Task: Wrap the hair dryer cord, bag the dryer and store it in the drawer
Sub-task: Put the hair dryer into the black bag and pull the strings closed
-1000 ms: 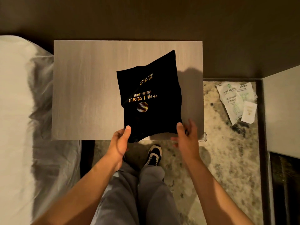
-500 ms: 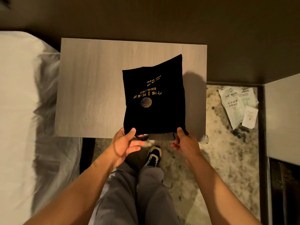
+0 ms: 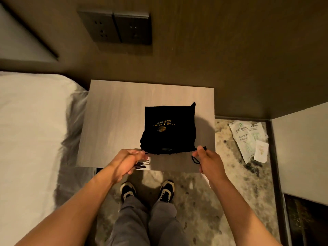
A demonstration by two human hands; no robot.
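The bed (image 3: 32, 132) fills my left side, its white cover running up to the edge of the pale wood tabletop (image 3: 115, 121), which stands against a dark wall carrying a black socket panel (image 3: 115, 27). To my right, a patterned floor (image 3: 204, 201) holds some white printed packets (image 3: 248, 139) lying flat near a light cabinet side (image 3: 301, 157). On the tabletop, toward its right and near edge, sits the black drawstring bag (image 3: 168, 128), bulging with something inside that I cannot see; its closed bottom points away toward the wall and its gathered mouth faces me, so its length runs from wall to me, with the gold print upside down from where I stand. My left hand (image 3: 127, 160) pinches the cord at the bag's left corner, with loose cord ends hanging under my fingers. My right hand (image 3: 207, 157) pinches the cord at the right corner, a small loop dangling below it. Both hands are well apart, the mouth puckered between them.
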